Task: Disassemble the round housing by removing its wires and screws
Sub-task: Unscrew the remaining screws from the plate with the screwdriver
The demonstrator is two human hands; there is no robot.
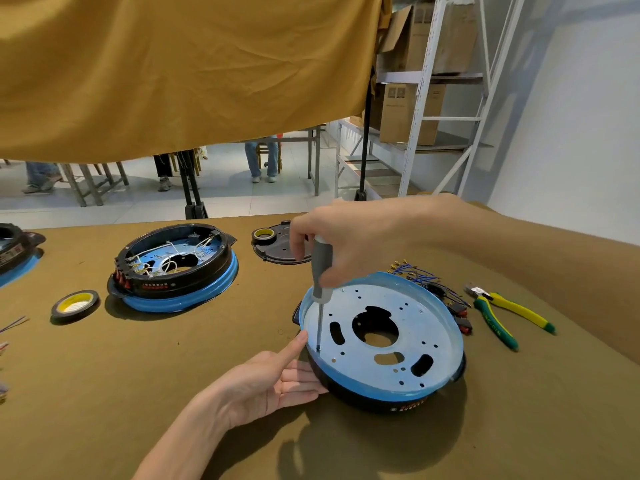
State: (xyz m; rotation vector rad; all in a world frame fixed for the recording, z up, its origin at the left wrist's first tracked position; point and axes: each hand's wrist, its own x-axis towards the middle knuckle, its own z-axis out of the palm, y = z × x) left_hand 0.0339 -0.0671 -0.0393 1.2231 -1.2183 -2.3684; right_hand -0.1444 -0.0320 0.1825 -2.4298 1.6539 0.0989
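At the housing's left rim: screwdriver seated upright on 1 screw.

Right hand fingers curl round the screwdriver handle; its near-vertical shaft meets the plate directly below. Left hand, fingers straight, braces the round housing wall.

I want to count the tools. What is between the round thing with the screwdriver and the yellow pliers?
In the head view, loose blue wires and red-and-black switches lie between them.

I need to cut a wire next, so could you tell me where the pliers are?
In the head view, the pliers lie on the table's right side, just right of the round housing and the loose wires.
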